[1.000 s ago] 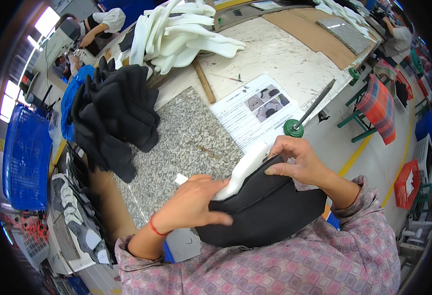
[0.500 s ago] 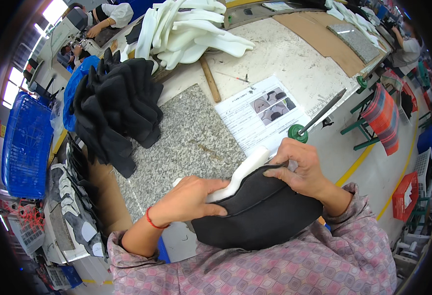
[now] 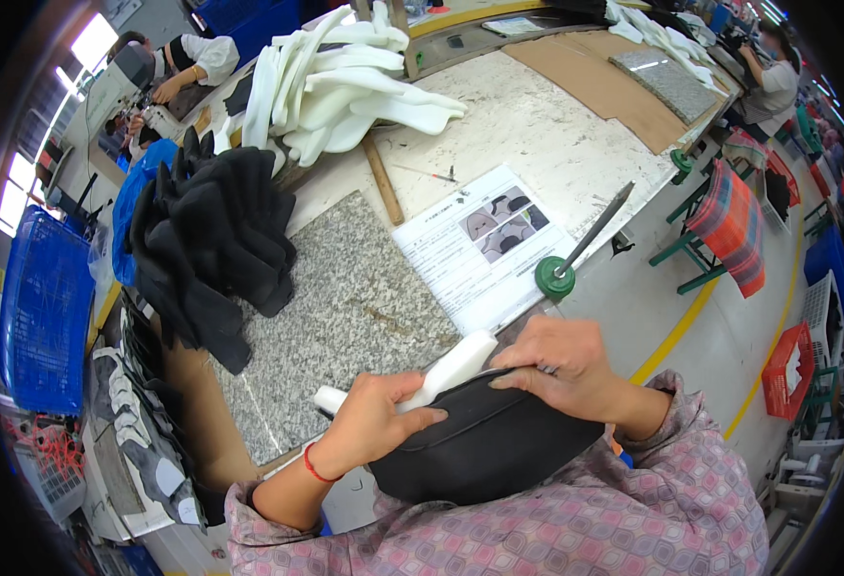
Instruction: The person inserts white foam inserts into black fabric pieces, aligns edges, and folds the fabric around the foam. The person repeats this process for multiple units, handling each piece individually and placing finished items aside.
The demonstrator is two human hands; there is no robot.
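Between my two hands, close to my body, is a black fabric piece (image 3: 489, 446) with a seam line near its upper edge. Behind that edge lies a curved white foam piece (image 3: 455, 370), its rounded ends sticking out past the fabric. My left hand (image 3: 374, 422) is closed, thumb on the black fabric and fingers behind around the foam. The fabric's upper right edge is pinched by my right hand (image 3: 561, 370), thumb in front and fingers folded over. Whether those right fingers touch the foam is hidden.
A speckled stone slab (image 3: 345, 288) lies ahead, beside a printed sheet (image 3: 484, 254) and a wooden stick (image 3: 381, 182). Stacked black pieces (image 3: 211, 235) and white foam pieces (image 3: 335, 91) stand at the left. A dark spike with a green base (image 3: 554, 278) rises near the table's right edge.
My view has shifted slightly, so the table appears further left. Both hands and the black piece sit lower against the bench; more of the foam's left end shows past my left hand.
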